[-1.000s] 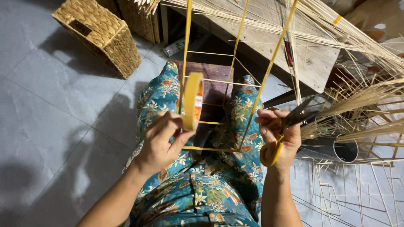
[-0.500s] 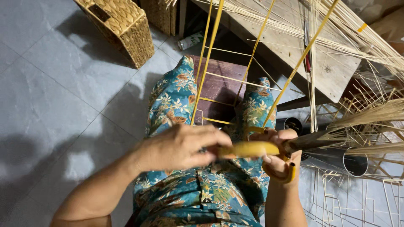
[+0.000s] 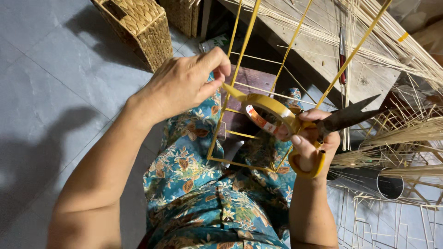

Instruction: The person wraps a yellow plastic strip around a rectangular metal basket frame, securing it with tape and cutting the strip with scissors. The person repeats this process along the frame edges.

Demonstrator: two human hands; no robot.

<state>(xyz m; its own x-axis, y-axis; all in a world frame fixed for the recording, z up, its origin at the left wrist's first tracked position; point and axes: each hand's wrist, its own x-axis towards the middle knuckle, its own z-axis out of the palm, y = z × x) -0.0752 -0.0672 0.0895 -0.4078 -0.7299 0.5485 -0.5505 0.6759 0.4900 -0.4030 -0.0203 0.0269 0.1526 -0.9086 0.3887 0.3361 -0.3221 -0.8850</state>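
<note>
My left hand (image 3: 184, 83) pinches the free end of a strip pulled from a yellow tape roll (image 3: 272, 113). The strip runs taut from my fingertips down to the roll. My right hand (image 3: 311, 143) holds the roll together with a pair of scissors (image 3: 346, 119) that has yellow handles and dark blades pointing right. Between my hands stands a frame of thin yellow sticks (image 3: 240, 87), resting over my lap in teal flowered cloth (image 3: 207, 193).
A woven basket (image 3: 138, 27) sits on the grey tiled floor at the upper left. A wooden board (image 3: 332, 50) strewn with thin bamboo strips lies at the upper right. A metal tube (image 3: 387, 184) and more stick frames lie at the right.
My left hand has risen from the roll and drawn a strip of tape up and left. The roll has tilted and stays in my right hand with the scissors.
</note>
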